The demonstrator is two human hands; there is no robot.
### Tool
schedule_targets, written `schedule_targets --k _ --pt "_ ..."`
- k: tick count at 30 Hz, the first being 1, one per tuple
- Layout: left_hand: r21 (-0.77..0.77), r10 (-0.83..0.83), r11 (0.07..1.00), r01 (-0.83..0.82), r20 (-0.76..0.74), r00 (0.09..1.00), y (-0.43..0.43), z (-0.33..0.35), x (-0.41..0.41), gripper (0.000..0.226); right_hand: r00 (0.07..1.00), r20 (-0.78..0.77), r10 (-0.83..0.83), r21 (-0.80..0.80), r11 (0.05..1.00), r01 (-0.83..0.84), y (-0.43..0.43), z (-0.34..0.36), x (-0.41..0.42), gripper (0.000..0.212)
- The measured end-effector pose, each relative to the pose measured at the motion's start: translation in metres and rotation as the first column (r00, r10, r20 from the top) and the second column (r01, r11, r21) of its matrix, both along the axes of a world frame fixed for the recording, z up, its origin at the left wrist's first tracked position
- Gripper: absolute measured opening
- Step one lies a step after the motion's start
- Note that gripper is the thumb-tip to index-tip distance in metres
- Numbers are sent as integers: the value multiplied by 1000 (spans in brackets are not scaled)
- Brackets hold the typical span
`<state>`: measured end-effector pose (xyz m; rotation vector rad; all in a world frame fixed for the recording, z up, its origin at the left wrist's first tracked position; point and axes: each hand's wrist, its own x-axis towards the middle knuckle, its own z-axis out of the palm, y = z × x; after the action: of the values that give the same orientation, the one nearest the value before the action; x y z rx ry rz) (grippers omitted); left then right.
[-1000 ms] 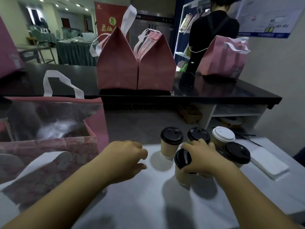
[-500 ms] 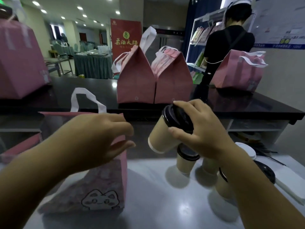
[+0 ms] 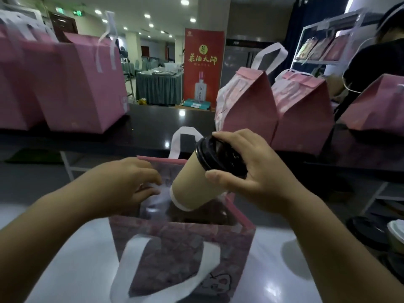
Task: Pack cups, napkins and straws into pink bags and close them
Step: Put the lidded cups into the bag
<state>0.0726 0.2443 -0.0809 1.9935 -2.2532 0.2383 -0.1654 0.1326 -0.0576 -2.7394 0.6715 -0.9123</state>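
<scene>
The tan paper cup [image 3: 194, 184] looked matt, and its black plastic lid [image 3: 215, 156] was glossy. The pink patterned bag [image 3: 181, 254] seemed matt, with soft white handles [image 3: 140, 256]. The white counter [image 3: 273, 278] was smooth and shiny.

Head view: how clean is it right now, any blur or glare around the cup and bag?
Head view: cup and right hand fairly sharp; left hand and bag softly blurred; ceiling-light glare on the counter; wide-angle bending at the edges.

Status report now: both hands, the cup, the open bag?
Right hand grips tilted cup by its lid, above open pink bag. Left hand at bag's left rim. Nothing blocks the opening.
</scene>
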Motion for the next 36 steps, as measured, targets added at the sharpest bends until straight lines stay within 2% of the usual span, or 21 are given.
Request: schedule_targets --k 3,6,10,15,17,21,24,29,36 --pt "37 -6 999 5 9 1000 -3 -10 21 27 987 -160 2 -34 999 -8 -1 -13 23 75" --pt "41 -31 999 31 -10 999 -5 -14 36 27 945 -324 51 1 999 -53 -4 -21 36 76" --pt "35 -55 998 58 -68 996 -2 -15 52 24 862 -483 156 49 987 -151 -9 -22 45 75" --pt "82 -82 993 88 -75 994 7 -28 60 35 716 -655 240 83 965 -248 -11 -20 62 72" --pt "97 -83 991 93 -99 992 9 -32 62 44 675 -695 247 80 960 -268 -11 -24 73 75" --pt "124 -113 984 130 -129 985 13 -35 62 77 618 -748 243 38 945 -326 -14 -37 96 75" --pt "129 -121 982 141 -153 981 14 -36 62 90 582 -774 251 22 929 -370 -18 -50 109 73" --pt "100 -102 988 120 -165 981 11 -41 64 91 522 -817 245 17 915 -404 -25 -65 124 76" --pt "52 -96 993 109 -201 975 7 -46 64 89 387 -890 241 56 900 -432 -28 -89 132 80"
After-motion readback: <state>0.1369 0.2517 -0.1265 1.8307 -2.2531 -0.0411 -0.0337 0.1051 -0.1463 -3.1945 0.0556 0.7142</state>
